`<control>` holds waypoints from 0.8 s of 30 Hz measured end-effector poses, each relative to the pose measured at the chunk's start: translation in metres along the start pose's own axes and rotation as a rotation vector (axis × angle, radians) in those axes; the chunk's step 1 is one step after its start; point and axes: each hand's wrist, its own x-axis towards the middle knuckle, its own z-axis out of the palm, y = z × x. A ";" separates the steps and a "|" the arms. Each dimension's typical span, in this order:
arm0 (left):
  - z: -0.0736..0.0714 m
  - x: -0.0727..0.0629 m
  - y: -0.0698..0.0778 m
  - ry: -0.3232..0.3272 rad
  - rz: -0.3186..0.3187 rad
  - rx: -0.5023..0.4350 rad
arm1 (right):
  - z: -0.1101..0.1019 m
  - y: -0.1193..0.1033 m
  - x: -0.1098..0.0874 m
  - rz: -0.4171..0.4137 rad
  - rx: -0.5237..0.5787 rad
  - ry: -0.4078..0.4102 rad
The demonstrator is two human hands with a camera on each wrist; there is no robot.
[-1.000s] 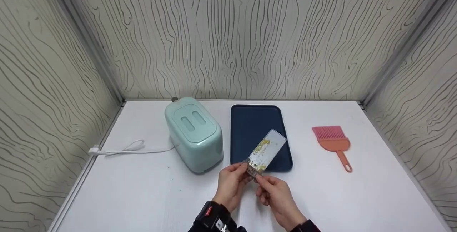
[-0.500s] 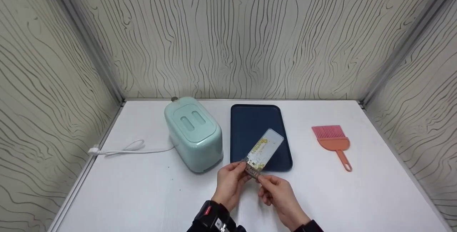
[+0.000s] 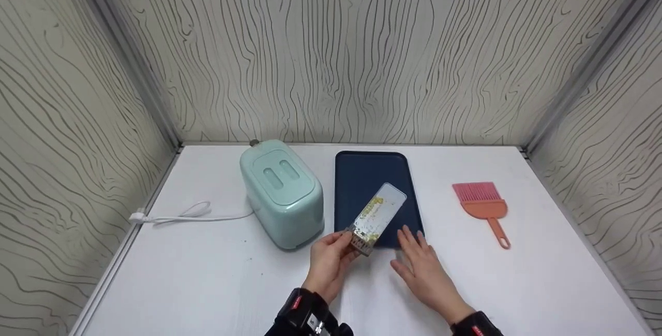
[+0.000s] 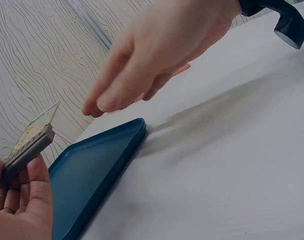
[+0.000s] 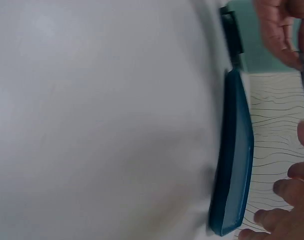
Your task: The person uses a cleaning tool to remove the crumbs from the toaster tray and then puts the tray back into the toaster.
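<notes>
My left hand [image 3: 329, 263] holds a toaster's crumb tray [image 3: 381, 207] by its grey ridged end, the thumb on top and the fingers beneath. The white plate of the crumb tray carries scattered yellow crumbs and tilts up away from the hand. It hangs over the dark blue baking tray [image 3: 357, 170] on the table. Off to the right, my right hand [image 3: 426, 274] is spread with straight fingers, holding nothing, above the near right corner of the blue tray. In the left wrist view the grey end [image 4: 29, 152] of the crumb tray rests between thumb and fingers.
A mint-green toaster [image 3: 282, 196] stands left of the blue tray, its white cord and plug [image 3: 178, 218] trailing to the left edge. An orange and pink brush [image 3: 484, 207] lies on the right. Patterned walls [image 3: 331, 57] close the back and sides; a few specks dot the table.
My right hand has let go of the grey end, opened its fingers and moved right. The crumb tray, now in the left hand alone, has shifted slightly left.
</notes>
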 end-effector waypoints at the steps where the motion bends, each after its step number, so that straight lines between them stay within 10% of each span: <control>1: 0.000 0.000 0.000 0.002 0.001 0.001 | 0.002 0.004 -0.001 -0.052 -0.087 -0.028; 7: 0.000 0.000 0.001 -0.014 0.020 0.025 | 0.014 0.023 -0.008 -0.211 -0.346 -0.115; 24: 0.001 0.000 0.004 -0.008 0.004 0.056 | 0.011 0.017 -0.024 -0.188 -0.315 -0.249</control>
